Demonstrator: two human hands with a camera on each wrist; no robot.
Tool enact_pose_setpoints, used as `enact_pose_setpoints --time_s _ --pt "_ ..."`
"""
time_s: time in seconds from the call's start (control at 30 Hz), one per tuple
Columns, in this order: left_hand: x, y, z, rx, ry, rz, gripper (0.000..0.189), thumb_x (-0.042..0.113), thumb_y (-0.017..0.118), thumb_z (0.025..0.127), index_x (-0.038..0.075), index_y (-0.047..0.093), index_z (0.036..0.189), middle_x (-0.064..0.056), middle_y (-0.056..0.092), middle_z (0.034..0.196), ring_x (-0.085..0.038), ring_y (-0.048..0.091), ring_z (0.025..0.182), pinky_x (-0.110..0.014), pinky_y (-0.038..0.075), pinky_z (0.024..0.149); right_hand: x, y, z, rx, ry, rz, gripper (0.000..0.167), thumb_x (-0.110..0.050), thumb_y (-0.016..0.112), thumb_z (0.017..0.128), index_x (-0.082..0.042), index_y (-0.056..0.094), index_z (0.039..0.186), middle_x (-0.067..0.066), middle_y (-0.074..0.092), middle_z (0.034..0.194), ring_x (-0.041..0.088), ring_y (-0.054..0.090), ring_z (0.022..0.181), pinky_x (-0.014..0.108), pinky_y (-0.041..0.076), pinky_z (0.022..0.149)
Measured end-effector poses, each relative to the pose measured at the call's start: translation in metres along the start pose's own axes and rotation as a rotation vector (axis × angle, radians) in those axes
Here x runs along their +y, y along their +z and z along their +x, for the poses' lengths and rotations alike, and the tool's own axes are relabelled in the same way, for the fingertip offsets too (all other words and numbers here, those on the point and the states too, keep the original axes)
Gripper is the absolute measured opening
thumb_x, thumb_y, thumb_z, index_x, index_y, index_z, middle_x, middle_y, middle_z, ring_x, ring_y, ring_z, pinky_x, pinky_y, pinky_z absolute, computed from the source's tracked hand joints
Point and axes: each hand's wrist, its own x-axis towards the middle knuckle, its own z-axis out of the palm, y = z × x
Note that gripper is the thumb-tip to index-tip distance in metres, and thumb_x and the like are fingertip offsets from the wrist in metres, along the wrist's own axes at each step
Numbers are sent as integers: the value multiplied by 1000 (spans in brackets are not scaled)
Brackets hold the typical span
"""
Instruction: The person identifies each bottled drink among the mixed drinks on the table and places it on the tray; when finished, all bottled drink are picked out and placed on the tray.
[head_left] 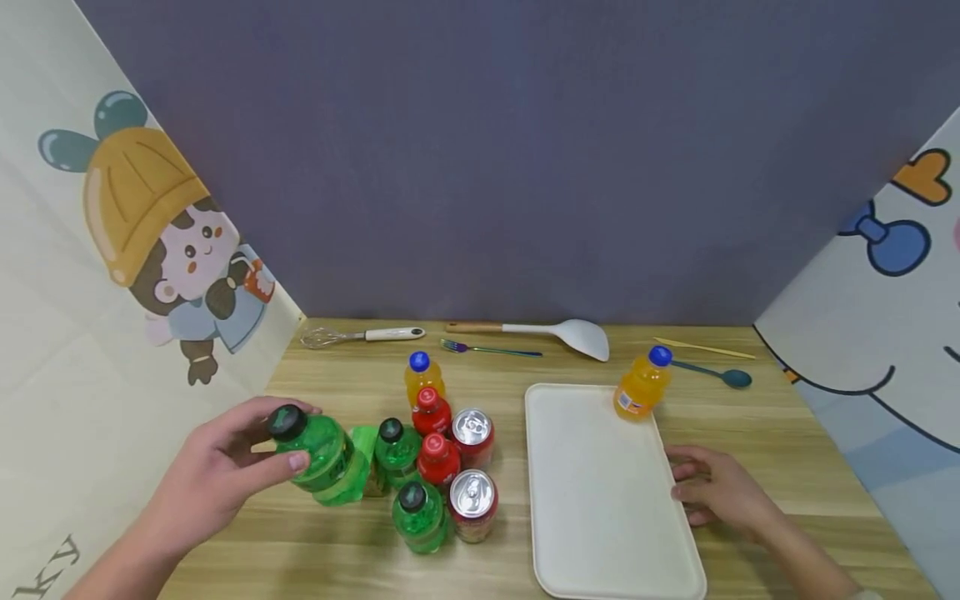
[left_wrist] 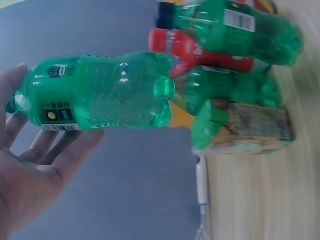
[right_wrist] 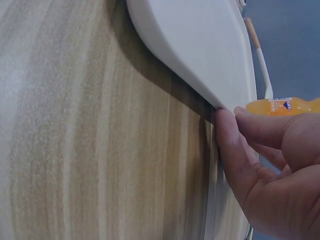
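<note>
My left hand (head_left: 217, 471) grips a green soda bottle (head_left: 326, 467) with a black cap near its top, thumb in front. In the left wrist view the bottle (left_wrist: 100, 90) is held raised, its base pointing at the grouped drinks. My right hand (head_left: 720, 492) pinches the right rim of a white tray (head_left: 603, 492); in the right wrist view its thumb and forefinger (right_wrist: 227, 130) meet at the tray's edge. An orange juice bottle (head_left: 642, 387) with a blue cap stands at the tray's far right corner.
Left of the tray stand two green bottles (head_left: 420, 521), two red-capped bottles (head_left: 438, 458), two cans (head_left: 473, 508), another orange bottle (head_left: 423, 379) and a green carton (head_left: 367, 458). Along the back lie a whisk (head_left: 367, 335), fork (head_left: 491, 348), white spatula (head_left: 581, 337), yellow stick (head_left: 705, 347) and dark spoon (head_left: 735, 378).
</note>
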Motion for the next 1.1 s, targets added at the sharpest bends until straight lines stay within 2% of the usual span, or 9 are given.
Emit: enact_pose_setpoints --time_s 0.13,0.33,0.43,0.5,0.67,0.87,1.1 --pt "10 -2 13 -4 2 -42 41 -17 69 87 -3 62 125 -5 70 121 -16 73 90 -35 64 71 -1 2 0 18 11 -12 69 -2 73 91 5 40 151 19 64 117 27 71 87 45 64 67" --pt "23 1 34 -20 39 -135 41 -19 67 87 -4 63 125 -6 71 120 -18 74 89 -36 64 71 -1 3 0 10 -1 -6 68 0 72 92 6 39 151 21 63 117 27 71 86 46 64 67" --pt "30 4 45 -3 15 -111 40 -15 69 88 -1 65 125 -4 72 116 -19 74 86 -34 63 71 -1 2 -1 9 -4 -8 69 0 73 91 6 40 151 21 63 116 27 71 85 46 64 66" --pt "34 7 53 15 -9 -54 39 -11 72 88 2 67 125 -2 73 114 -18 74 87 -32 63 72 0 2 -1 6 -3 0 69 0 73 91 5 40 151 21 64 117 27 71 86 46 64 67" --pt "40 15 73 15 -56 66 34 4 77 91 6 67 124 0 70 116 -18 73 98 -33 63 77 0 2 0 8 -11 1 68 0 73 91 4 41 151 20 64 116 27 71 86 47 64 66" --pt "37 31 99 -20 -77 80 32 15 78 92 12 68 123 -3 67 119 -20 73 104 -35 62 82 0 4 1 16 -6 -7 67 1 72 91 3 41 151 19 64 116 27 70 86 46 63 65" --pt "29 55 129 -55 -78 76 34 21 81 90 17 70 123 -2 70 116 -23 71 104 -38 60 86 1 3 2 24 7 -19 67 1 72 91 3 41 150 19 63 117 26 70 86 46 63 66"
